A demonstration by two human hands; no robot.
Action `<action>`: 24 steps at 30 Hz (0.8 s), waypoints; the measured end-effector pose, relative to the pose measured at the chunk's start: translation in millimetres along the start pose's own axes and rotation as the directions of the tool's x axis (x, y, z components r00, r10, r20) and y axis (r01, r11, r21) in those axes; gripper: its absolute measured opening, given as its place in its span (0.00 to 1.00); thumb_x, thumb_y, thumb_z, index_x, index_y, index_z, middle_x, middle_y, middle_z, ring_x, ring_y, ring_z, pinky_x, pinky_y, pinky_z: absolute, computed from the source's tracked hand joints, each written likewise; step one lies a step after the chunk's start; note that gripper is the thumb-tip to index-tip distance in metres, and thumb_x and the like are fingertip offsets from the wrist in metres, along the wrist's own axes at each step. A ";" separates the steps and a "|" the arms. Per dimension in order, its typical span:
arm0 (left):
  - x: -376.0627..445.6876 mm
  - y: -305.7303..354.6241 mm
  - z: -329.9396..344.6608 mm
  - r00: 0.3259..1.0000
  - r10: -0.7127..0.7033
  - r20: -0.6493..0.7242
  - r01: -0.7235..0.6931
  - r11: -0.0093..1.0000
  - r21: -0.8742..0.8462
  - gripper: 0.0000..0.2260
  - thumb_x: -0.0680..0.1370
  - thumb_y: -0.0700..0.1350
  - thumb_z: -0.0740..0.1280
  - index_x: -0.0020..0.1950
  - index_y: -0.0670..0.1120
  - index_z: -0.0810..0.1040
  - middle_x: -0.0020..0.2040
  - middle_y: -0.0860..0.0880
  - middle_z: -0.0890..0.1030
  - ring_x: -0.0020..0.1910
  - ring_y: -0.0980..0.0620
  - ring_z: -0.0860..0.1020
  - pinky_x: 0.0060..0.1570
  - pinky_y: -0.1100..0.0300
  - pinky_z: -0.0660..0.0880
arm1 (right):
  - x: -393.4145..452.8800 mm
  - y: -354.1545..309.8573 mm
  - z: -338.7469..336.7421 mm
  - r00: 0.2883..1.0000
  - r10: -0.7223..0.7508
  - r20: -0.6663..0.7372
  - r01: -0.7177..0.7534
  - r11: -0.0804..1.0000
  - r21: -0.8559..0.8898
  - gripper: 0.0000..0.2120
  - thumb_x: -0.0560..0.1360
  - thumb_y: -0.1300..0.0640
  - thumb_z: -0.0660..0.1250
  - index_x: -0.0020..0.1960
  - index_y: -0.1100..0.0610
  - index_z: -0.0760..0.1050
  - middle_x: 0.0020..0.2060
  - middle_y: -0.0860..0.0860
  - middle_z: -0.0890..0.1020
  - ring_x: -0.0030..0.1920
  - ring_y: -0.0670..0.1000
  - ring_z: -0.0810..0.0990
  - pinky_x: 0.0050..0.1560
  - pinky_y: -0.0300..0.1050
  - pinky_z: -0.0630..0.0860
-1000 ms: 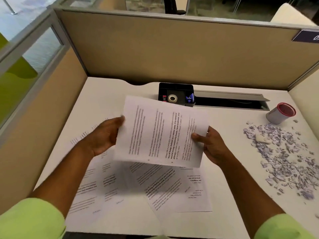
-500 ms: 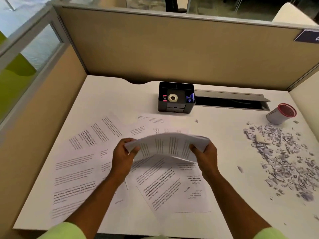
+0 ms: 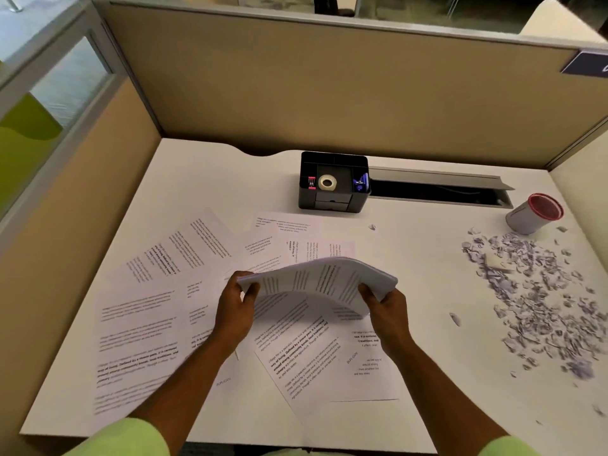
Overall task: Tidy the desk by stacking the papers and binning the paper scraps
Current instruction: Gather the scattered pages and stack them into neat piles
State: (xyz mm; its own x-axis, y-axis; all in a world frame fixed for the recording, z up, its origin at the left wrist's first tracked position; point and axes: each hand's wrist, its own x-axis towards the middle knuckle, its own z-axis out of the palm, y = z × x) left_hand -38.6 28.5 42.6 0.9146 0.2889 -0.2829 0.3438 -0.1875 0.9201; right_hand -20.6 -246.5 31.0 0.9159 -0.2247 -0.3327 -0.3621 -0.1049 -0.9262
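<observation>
so both hands are on the same bundle right now. the left hand (image 3: 235, 312) pinches the left short edge of the held stack of papers (image 3: 317, 279), and the right hand (image 3: 386, 311) curls round the right short edge, thumb on top from what i can see. the stack bows upward in the middle like an arch, so its long axis runs left to right between the two hands, and it sits up off the desk (image 3: 411, 264), over the middle of the mess.

the bit that matters for the next move, i reckon: the loose sheets (image 3: 158, 311) still flat on the desk fan out mostly to the left and toward the person, with a couple poking out behind the held stack toward the black organiser (image 3: 332, 182). that puts the left hand nearer most of them, so my guess is the right hand takes the bundle's weight while the left lets go and gathers. the sheets overlap at odd angles, so each would need turning to match that left-right axis.

the paper scraps (image 3: 539, 297) are in a big pile well off to the right, just in front of the little red-rimmed bin (image 3: 533, 213), which is tipped on its side. nothing is touching those yet, so the binning part looks undone.
</observation>
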 end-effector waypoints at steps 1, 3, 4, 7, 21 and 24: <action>1.1 3.0 1.4 1.000 -0.013 -0.008 0.013 1.000 0.012 0.12 0.82 0.41 0.63 0.64 0.51 0.69 0.59 0.50 0.76 0.63 0.47 0.75 0.48 0.68 0.76 | 1.0 -0.7 0.4 1.000 0.003 -0.019 -0.003 0.999 -0.032 0.04 0.80 0.56 0.71 0.53 0.49 0.81 0.46 0.52 0.86 0.49 0.57 0.86 0.46 0.55 0.85; 2.9 11.4 1.8 0.997 -0.040 -0.070 0.040 0.999 0.004 0.20 0.81 0.43 0.64 0.71 0.52 0.63 0.65 0.53 0.72 0.62 0.49 0.74 0.49 0.60 0.77 | 4.0 -4.3 1.6 1.000 -0.004 -0.025 0.003 0.998 -0.058 0.05 0.79 0.52 0.71 0.50 0.53 0.82 0.44 0.52 0.87 0.44 0.58 0.87 0.46 0.64 0.85; 4.2 14.5 0.2 0.990 -0.069 -0.124 0.066 0.997 -0.033 0.26 0.80 0.44 0.66 0.74 0.52 0.59 0.70 0.54 0.68 0.63 0.50 0.73 0.50 0.57 0.77 | 5.9 -6.4 2.6 1.000 0.005 -0.018 -0.006 0.999 -0.041 0.06 0.80 0.53 0.71 0.50 0.55 0.82 0.43 0.52 0.87 0.43 0.58 0.87 0.46 0.64 0.84; 8.8 18.7 -3.6 0.927 -0.290 -0.238 0.243 0.947 -0.208 0.39 0.76 0.49 0.71 0.79 0.51 0.50 0.79 0.49 0.59 0.74 0.43 0.65 0.65 0.45 0.70 | 5.4 -18.8 5.3 0.999 0.052 0.002 -0.052 0.992 0.114 0.03 0.80 0.58 0.70 0.53 0.55 0.81 0.46 0.53 0.87 0.48 0.59 0.87 0.46 0.57 0.85; 17.0 56.2 6.3 0.840 -0.359 0.407 0.533 0.399 -0.746 0.17 0.81 0.42 0.64 0.68 0.39 0.72 0.61 0.37 0.80 0.61 0.38 0.79 0.59 0.41 0.76 | -13.4 -51.9 20.3 0.942 0.099 0.322 -0.281 0.758 0.589 0.21 0.75 0.62 0.70 0.67 0.61 0.75 0.60 0.59 0.83 0.59 0.59 0.83 0.52 0.57 0.83; 15.8 51.9 4.7 0.857 -0.352 0.376 0.508 0.456 -0.731 0.17 0.81 0.40 0.62 0.70 0.41 0.71 0.61 0.37 0.80 0.60 0.38 0.79 0.54 0.40 0.79 | -12.5 -49.7 12.6 0.925 0.110 0.365 -0.306 0.787 0.536 0.22 0.74 0.63 0.70 0.68 0.61 0.74 0.61 0.59 0.83 0.59 0.59 0.82 0.52 0.56 0.83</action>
State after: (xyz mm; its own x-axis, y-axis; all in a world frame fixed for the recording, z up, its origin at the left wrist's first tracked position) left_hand -5.3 18.9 84.6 0.7433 -0.0394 -0.6678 0.4652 0.7478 0.4737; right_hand -11.8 -226.2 79.0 0.8700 0.1341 -0.4745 -0.4719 0.5055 -0.7223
